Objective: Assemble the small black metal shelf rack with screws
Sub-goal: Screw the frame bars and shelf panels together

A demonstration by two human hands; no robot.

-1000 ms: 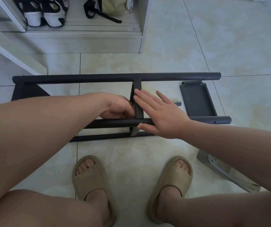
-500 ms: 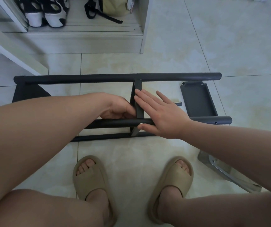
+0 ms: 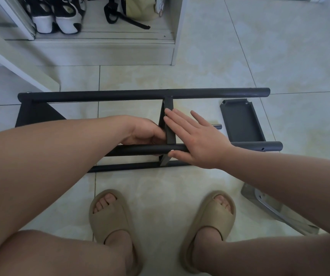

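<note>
The one camera sits on the person's head and looks forward and down from close above at the left hand (image 3: 144, 132) and the right hand (image 3: 198, 140) on the black rack (image 3: 120, 95), with the slippers (image 3: 110, 218) near the bottom edge and the shoe shelf (image 3: 100, 46) at the top.

The partly built black metal tube rack (image 3: 120, 95) lies on the pale tiled floor (image 3: 279, 56), its long tubes running left to right and joined mid-length by a flat cross brace (image 3: 169, 102). A loose dark rectangular metal end plate (image 3: 240, 120) lies flat between their right ends.

left hand (image 3: 144, 133) partly hidden behind crossbar (image 3: 169, 126)
</note>
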